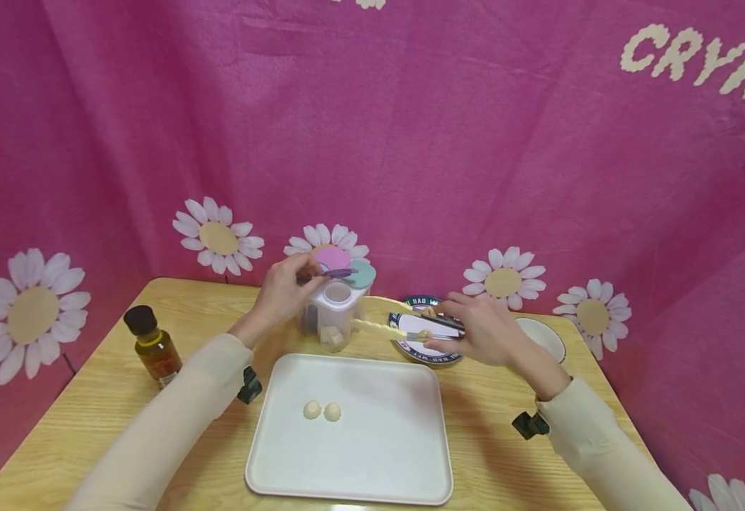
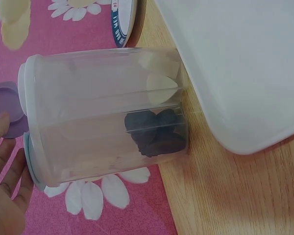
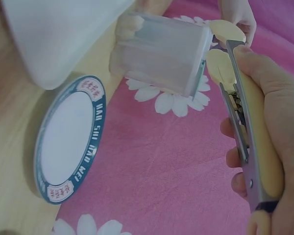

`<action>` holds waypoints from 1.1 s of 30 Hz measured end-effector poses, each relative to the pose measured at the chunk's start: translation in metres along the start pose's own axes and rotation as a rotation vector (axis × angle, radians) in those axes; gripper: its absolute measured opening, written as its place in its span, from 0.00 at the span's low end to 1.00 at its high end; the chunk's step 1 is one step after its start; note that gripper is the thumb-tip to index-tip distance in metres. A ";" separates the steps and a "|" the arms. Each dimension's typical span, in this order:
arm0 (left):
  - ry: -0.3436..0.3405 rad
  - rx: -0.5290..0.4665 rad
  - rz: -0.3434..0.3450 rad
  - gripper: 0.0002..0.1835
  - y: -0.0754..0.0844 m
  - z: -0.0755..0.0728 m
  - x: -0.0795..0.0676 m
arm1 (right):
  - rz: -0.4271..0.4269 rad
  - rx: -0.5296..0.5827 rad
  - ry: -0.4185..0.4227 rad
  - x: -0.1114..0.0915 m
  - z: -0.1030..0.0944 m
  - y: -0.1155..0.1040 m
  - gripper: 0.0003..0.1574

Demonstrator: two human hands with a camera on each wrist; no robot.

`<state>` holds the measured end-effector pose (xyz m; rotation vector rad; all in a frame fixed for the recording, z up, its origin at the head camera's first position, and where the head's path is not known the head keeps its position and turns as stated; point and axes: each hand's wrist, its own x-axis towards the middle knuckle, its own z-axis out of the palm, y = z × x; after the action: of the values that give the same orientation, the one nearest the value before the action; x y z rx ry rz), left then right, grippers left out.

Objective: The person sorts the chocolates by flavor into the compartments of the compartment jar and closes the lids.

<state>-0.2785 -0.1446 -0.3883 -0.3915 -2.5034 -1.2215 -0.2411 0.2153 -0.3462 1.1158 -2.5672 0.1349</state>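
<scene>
A clear divided storage container (image 1: 333,323) stands behind the tray, with pale chunks (image 2: 161,88) and dark pieces (image 2: 154,129) in separate compartments. Its purple flip lid (image 1: 338,273) is raised, and my left hand (image 1: 285,285) pinches it at the edge. From the right, my right hand (image 1: 484,330) grips metal tongs (image 3: 242,117) with yellow tips (image 3: 220,66). Those tips are spread apart beside the container's upper part, nothing between them. Two pale round pieces (image 1: 322,411) lie side by side on the white tray (image 1: 372,461).
A round plate (image 1: 420,355) with a dark lettered rim sits under the tongs and right hand. Behind that hand is a white dish (image 1: 543,341). An amber bottle with a black cap (image 1: 155,348) stands at the left. A pink flowered cloth (image 1: 411,156) hangs behind the table.
</scene>
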 end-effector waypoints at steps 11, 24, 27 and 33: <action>-0.005 -0.003 -0.008 0.08 0.000 -0.001 0.000 | -0.039 -0.016 -0.009 -0.034 0.012 -0.012 0.34; 0.000 -0.002 0.010 0.08 0.000 -0.001 0.001 | -0.093 0.044 -0.081 -0.054 0.051 -0.037 0.34; 0.000 0.000 0.012 0.08 -0.001 -0.001 0.002 | -0.095 0.054 -0.100 -0.055 0.061 -0.042 0.33; -0.003 0.005 0.018 0.08 0.000 -0.001 0.002 | -0.134 0.068 -0.092 -0.057 0.074 -0.051 0.31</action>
<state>-0.2807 -0.1454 -0.3870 -0.4147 -2.4994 -1.2088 -0.1878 0.2042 -0.4374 1.3442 -2.5747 0.1420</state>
